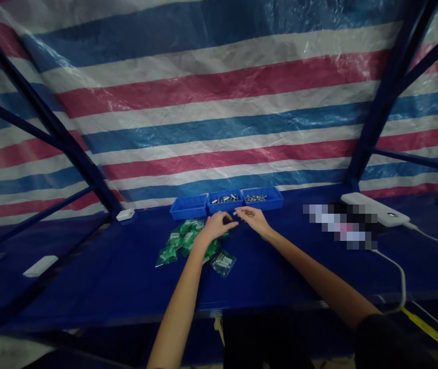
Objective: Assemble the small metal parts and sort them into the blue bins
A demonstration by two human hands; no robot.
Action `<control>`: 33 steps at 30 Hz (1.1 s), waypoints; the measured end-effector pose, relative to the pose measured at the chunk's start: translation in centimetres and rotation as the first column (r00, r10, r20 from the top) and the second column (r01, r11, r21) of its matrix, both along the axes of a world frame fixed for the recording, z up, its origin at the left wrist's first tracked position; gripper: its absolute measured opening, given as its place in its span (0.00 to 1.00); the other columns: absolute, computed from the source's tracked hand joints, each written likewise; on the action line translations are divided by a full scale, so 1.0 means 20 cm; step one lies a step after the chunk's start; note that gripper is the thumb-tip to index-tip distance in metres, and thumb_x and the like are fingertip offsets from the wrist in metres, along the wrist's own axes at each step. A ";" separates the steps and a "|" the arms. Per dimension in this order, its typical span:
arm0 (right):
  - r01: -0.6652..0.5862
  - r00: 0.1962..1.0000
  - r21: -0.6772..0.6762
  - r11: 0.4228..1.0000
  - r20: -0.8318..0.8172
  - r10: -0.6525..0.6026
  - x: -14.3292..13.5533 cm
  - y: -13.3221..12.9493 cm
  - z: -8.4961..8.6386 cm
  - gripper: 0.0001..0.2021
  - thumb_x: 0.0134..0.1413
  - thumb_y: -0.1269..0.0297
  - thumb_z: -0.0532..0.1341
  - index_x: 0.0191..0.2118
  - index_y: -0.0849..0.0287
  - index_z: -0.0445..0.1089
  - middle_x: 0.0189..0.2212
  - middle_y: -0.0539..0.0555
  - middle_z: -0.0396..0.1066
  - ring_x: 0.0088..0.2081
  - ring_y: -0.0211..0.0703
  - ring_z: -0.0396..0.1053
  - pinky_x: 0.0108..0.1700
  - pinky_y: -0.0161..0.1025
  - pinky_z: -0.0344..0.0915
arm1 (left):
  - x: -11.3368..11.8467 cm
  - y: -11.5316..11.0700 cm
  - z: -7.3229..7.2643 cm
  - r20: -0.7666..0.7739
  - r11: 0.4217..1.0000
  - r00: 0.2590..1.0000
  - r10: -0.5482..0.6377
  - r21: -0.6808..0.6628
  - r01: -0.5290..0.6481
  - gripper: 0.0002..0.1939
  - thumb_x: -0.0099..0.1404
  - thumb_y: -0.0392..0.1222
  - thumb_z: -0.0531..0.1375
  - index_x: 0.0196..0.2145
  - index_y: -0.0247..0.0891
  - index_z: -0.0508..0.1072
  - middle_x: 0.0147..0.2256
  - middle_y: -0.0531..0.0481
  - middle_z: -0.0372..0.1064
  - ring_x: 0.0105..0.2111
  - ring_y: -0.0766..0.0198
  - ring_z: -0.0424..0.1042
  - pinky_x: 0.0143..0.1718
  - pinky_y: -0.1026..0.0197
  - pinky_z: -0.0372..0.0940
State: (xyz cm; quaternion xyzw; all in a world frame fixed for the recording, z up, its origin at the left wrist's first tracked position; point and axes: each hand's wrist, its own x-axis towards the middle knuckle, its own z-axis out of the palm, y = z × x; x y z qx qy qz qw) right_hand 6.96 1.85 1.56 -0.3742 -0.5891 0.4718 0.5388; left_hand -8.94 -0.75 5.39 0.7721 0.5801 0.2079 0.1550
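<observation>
My right hand is closed in a pinch just in front of the blue bins, with a small pale piece showing at its fingertips; its exact kind is too small to make out. Beside it, my left hand is curved with the thumb apart from the fingers, and nothing shows between them. Under and behind the left wrist lies a pile of green-tinted plastic bags. A clear plastic bag with light strip-like pieces lies at the near side of the pile.
Along the back stand a blue bin at left and two blue bins with small metal parts, the middle bin and right bin. A white power bank with cables lies right. Dark blue posts frame the table.
</observation>
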 end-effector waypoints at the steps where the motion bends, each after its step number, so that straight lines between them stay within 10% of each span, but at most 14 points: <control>1: 0.014 1.000 -0.001 1.000 -0.001 -0.014 0.00 0.00 0.00 0.17 0.41 0.53 0.63 0.35 0.61 0.74 0.28 0.55 0.75 0.28 0.39 0.70 0.32 0.37 0.67 | -0.01 -0.02 0.01 -0.098 0.999 0.995 0.002 -0.033 -0.005 0.19 0.52 0.55 0.59 0.36 0.40 0.72 0.41 0.46 0.69 0.45 0.55 0.66 0.48 0.55 0.58; 10: 0.151 0.985 -0.047 0.987 0.094 -0.147 0.03 0.09 -0.04 0.15 0.38 0.55 0.65 0.28 0.64 0.74 0.21 0.55 0.73 0.24 0.40 0.69 0.28 0.36 0.65 | 0.05 -0.11 0.05 -0.373 0.979 0.928 0.018 -0.183 -0.092 0.31 0.44 0.41 0.64 0.48 0.41 0.64 0.54 0.39 0.57 0.57 0.48 0.54 0.55 0.51 0.51; 18: -0.056 0.990 -0.001 0.998 -0.131 0.055 0.03 0.11 0.02 0.26 0.45 0.57 0.63 0.53 0.50 0.64 0.50 0.55 0.68 0.48 0.45 0.68 0.41 0.37 0.67 | 0.10 -0.12 0.04 -0.380 0.990 0.918 0.116 -0.025 -0.136 0.15 0.54 0.30 0.56 0.40 0.38 0.72 0.43 0.41 0.68 0.44 0.55 0.69 0.45 0.58 0.61; 24: -0.091 0.996 -0.101 0.991 -0.016 0.090 0.01 0.07 -0.04 0.17 0.47 0.53 0.61 0.41 0.56 0.72 0.41 0.56 0.74 0.41 0.46 0.72 0.35 0.38 0.69 | 0.05 -0.01 0.04 0.092 0.960 0.987 0.130 0.237 -0.149 0.10 0.61 0.41 0.54 0.37 0.38 0.74 0.38 0.46 0.71 0.40 0.60 0.70 0.44 0.61 0.62; 33: 0.009 0.995 -0.022 1.000 -0.100 -0.011 -0.01 0.01 0.02 0.19 0.32 0.55 0.68 0.32 0.60 0.69 0.23 0.51 0.71 0.26 0.42 0.71 0.27 0.37 0.67 | 0.07 0.06 -0.02 0.642 0.972 0.766 0.016 0.170 -0.163 0.17 0.60 0.50 0.54 0.39 0.35 0.72 0.37 0.48 0.73 0.37 0.63 0.70 0.40 0.62 0.64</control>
